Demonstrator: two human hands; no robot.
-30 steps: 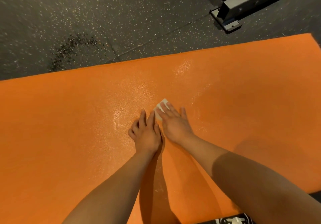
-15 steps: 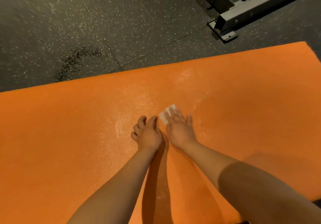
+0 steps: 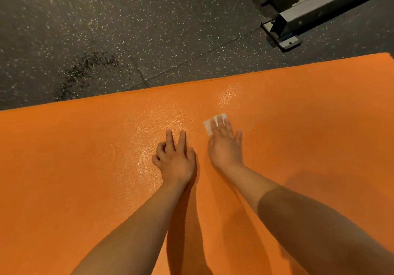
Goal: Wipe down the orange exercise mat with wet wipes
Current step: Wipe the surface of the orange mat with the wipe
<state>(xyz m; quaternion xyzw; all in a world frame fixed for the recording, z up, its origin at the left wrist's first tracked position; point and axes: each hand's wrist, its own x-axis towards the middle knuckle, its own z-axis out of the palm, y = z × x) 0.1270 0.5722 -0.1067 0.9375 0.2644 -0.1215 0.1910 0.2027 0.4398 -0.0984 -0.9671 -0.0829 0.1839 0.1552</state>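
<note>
The orange exercise mat (image 3: 85, 168) fills most of the view, and a wet sheen shows on it around my hands. My right hand (image 3: 223, 146) lies flat with straight fingers pressing a small white wet wipe (image 3: 210, 125) onto the mat; only the wipe's far edge shows past the fingertips. My left hand (image 3: 174, 157) rests on the mat just left of it, two fingers stretched forward and the other two curled under. It holds nothing.
Dark speckled rubber floor (image 3: 149, 29) lies beyond the mat's far edge, with a scatter of dark specks (image 3: 85, 69). A grey metal equipment foot (image 3: 298, 23) stands on the floor at the top right, close to the mat's far corner.
My right hand has slid the wipe away from my left hand, to the right and a little forward. The gap between the hands has widened. My left hand stays put.
</note>
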